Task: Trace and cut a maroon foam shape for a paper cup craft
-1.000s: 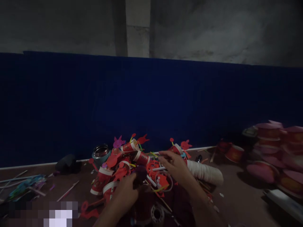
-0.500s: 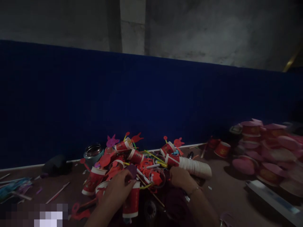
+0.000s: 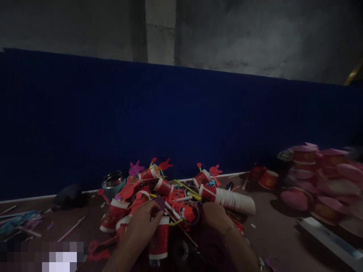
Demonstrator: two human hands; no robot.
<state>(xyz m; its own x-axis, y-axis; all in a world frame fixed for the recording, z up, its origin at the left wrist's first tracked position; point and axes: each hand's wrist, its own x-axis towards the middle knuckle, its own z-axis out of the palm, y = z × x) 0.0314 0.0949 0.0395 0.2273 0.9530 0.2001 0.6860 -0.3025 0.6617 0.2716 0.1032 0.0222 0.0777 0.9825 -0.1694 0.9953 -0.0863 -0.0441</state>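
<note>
My left hand is closed in a pinch, with a small purple paper piece at its fingertips. Right below those fingers stands a red paper cup, its top partly covered by the hand. My right hand has its fingers curled down beside a clear round container of red paper cutouts; what they hold, if anything, is hidden. Behind that hand lies a long stack of nested paper cups. Decorated red cups with paper shapes and straws are heaped around my left hand.
A teal metal container stands at the back left, near a dark rounded object. Pink and red paper tubs are piled at right, behind a long pale box. A blue panel closes off the back.
The view has shifted slightly, so everything sits a little farther right. My right hand is turned somewhat, its fingers lower; the left keeps its pinch on the purple paper piece.
</note>
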